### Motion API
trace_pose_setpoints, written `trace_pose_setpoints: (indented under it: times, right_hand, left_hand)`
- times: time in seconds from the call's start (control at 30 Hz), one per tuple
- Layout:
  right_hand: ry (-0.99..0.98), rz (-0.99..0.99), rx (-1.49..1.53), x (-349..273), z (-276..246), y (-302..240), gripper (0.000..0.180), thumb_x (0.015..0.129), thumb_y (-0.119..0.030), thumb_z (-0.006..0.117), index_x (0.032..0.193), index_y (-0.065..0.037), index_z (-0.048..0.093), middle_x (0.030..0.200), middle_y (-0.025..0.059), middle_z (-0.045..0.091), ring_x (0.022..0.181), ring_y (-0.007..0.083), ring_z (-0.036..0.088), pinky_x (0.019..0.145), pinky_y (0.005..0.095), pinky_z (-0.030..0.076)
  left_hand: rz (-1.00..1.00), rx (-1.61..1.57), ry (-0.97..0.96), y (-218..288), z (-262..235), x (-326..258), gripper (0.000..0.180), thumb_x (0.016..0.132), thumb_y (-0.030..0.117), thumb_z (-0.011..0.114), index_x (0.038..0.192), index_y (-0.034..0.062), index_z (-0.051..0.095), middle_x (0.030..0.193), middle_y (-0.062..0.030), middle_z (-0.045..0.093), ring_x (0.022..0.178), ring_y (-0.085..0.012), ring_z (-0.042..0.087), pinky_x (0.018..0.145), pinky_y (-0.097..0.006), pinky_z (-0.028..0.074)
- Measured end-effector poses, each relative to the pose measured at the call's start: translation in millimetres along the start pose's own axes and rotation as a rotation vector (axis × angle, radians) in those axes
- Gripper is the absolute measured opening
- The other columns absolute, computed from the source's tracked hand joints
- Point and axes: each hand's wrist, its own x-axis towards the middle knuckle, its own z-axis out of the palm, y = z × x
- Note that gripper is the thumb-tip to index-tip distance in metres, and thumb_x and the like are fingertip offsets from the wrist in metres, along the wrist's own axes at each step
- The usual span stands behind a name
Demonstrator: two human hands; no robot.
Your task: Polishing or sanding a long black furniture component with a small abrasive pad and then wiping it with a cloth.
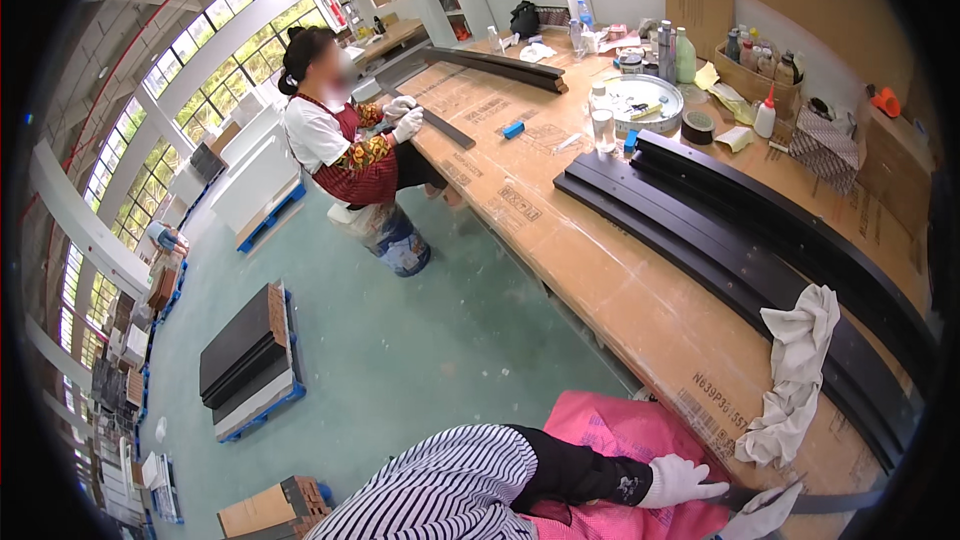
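My left hand (pixel 682 481), in a white glove and black sleeve, is over the pink apron at the lower right. Its fingers stretch toward a long dark strip (pixel 835 503), close to the strip's end. My right hand (pixel 762 516), also gloved in white, wraps round this strip at the bottom edge; it is partly cut off and smeared. Beside them on the table edge lies a crumpled whitish cloth (pixel 797 375). Long black profiles (pixel 700 240) stretch along the table behind the cloth.
The cardboard-covered table (pixel 600 260) runs far left. A co-worker (pixel 335 125) sits there with gloved hands on a dark strip (pixel 448 130). Toward the wall stand a round tin (pixel 645 100), bottles (pixel 765 115) and a tape roll (pixel 698 127). A loaded pallet (pixel 250 355) is on the green floor.
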Motion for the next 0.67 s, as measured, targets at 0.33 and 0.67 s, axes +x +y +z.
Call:
trace_pose_setpoints:
  times: [0.33,0.67]
  right_hand:
    - [0.086,-0.071,-0.108,-7,-1,-35,0.037,0.102,-0.015,0.061,0.127,0.011,0.065,0.109,0.0288,0.073,0.093,0.0455,0.072,0.084,0.0519,0.06]
    - [0.067,-0.132,-0.137,2,-3,-36,0.035,0.103,-0.014,0.061,0.128,0.009,0.067,0.117,0.0278,0.073,0.099,0.044,0.073,0.086,0.0492,0.061]
  left_hand:
    - [0.013,-0.05,0.2,3,20,-1,0.078,0.091,0.02,0.061,0.162,0.0062,0.033,0.104,-0.0117,0.058,0.075,-0.0273,0.065,0.056,-0.042,0.055]
    - [-0.018,0.033,0.133,1,18,9,0.076,0.09,0.014,0.06,0.162,0.0143,0.036,0.1,-0.0107,0.059,0.07,-0.0267,0.068,0.051,-0.042,0.054]
